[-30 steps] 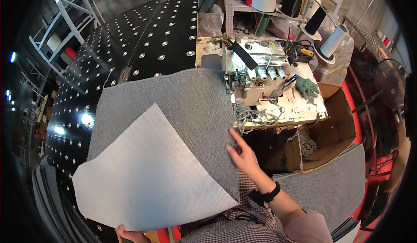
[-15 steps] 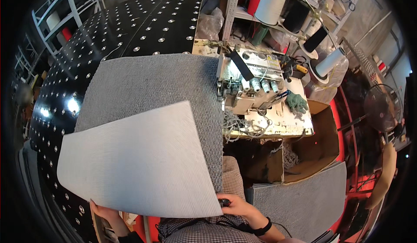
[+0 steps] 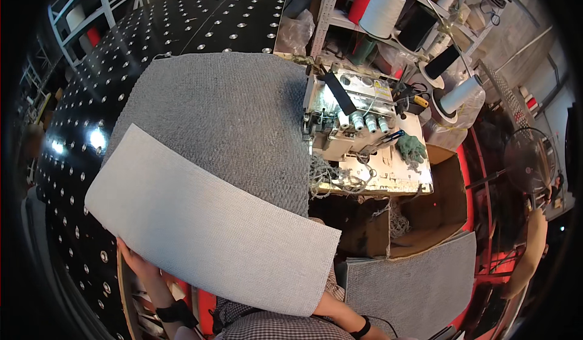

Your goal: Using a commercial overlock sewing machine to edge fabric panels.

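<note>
A grey textured mat (image 3: 231,109) lies on the table. Its near part is folded up, so the pale ribbed backing (image 3: 212,224) faces me and slants across my lap. My left hand (image 3: 138,266) grips the fold's lower left edge, with some fingers hidden behind it. My right hand goes under the right end of the fold; only its wrist (image 3: 340,311) shows, and the fingers are hidden. The mat's right edge lies against an overlock sewing machine (image 3: 352,106), whose lamp is lit.
The black table (image 3: 212,27) is studded with metal balls. Thread cones (image 3: 382,12) stand behind the machine. A green cloth lump (image 3: 412,149) and yarn scraps (image 3: 331,173) lie by it. Below are a cardboard box (image 3: 437,188) and stacked grey mats (image 3: 413,279).
The folded flap has turned and its right end has swung toward the right. My right hand has slipped from the corner to beneath the mat. My left hand has moved up along the edge.
</note>
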Demonstrator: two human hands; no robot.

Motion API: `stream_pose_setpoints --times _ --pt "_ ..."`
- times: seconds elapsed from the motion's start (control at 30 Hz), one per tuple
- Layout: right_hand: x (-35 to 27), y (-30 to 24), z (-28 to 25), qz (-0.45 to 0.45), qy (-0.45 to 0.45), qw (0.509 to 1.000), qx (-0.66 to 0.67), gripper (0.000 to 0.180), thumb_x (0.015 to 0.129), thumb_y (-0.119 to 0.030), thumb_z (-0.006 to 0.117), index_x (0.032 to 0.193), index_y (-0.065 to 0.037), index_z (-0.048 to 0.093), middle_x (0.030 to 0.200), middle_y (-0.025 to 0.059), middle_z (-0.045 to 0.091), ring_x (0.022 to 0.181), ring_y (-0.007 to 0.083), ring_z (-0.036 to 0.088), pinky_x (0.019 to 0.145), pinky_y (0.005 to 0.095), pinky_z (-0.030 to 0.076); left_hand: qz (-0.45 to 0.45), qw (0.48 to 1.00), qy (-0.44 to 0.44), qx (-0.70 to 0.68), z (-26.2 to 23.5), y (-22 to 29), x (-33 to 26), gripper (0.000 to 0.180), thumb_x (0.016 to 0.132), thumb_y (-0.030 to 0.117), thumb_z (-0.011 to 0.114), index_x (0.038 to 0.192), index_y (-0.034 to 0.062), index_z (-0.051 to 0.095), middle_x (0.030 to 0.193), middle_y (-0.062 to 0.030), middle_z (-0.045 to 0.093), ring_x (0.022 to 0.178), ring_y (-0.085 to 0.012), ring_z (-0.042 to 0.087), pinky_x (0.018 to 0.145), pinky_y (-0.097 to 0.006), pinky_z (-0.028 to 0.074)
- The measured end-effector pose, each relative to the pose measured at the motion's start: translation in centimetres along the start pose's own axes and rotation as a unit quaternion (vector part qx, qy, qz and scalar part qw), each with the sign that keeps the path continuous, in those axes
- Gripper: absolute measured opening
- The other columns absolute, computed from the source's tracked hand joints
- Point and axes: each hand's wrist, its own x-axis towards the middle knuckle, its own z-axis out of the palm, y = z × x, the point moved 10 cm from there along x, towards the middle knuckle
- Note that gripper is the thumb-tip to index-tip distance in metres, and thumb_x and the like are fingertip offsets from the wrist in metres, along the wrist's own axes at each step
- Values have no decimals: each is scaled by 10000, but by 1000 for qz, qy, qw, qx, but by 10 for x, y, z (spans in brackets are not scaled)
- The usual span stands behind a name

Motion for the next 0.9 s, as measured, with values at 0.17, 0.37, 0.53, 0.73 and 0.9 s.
stream_pose_setpoints --times 0.17,0.37,0.53,0.73,0.9 --pt "5 3 -2 -33 -12 999 -36 552 747 -232 689 1207 -13 476 1200 161 507 1098 266 490 903 372 404 -35 997 -44 59 14 -5 15 445 878 281 496 1215 -2 430 1162 -110 520 1078 -234 481 926 -354 361" --pt "6 2 6 -20 -26 999 -33 515 764 -197 674 1207 -21 479 1190 152 519 1078 261 508 895 361 411 -68 990 -89 84 36 -11 47 462 841 254 540 1199 -13 420 1163 -120 519 1062 -243 497 921 -358 374" --pt "27 -11 11 11 -19 1000 6 507 766 -178 670 1209 -24 477 1187 149 523 1073 259 512 896 357 411 -85 983 -99 126 79 -27 40 534 843 276 540 1239 -33 359 1204 -147 483 1088 -236 477 930 -353 359" --pt "24 -9 6 42 -29 997 62 499 769 -156 665 1212 -27 475 1183 145 527 1068 256 518 897 352 412 -28 976 -110 185 100 -20 54 524 864 302 513 1240 -30 361 1189 -152 491 1008 -210 535 815 -325 448" --pt "14 -2 -4 68 -28 991 110 494 771 -137 661 1215 -30 473 1180 142 530 1063 253 522 897 348 413 -43 932 -155 325 136 -32 62 580 826 275 565 1239 -64 338 1174 -177 483 1037 -213 517 745 -301 473"
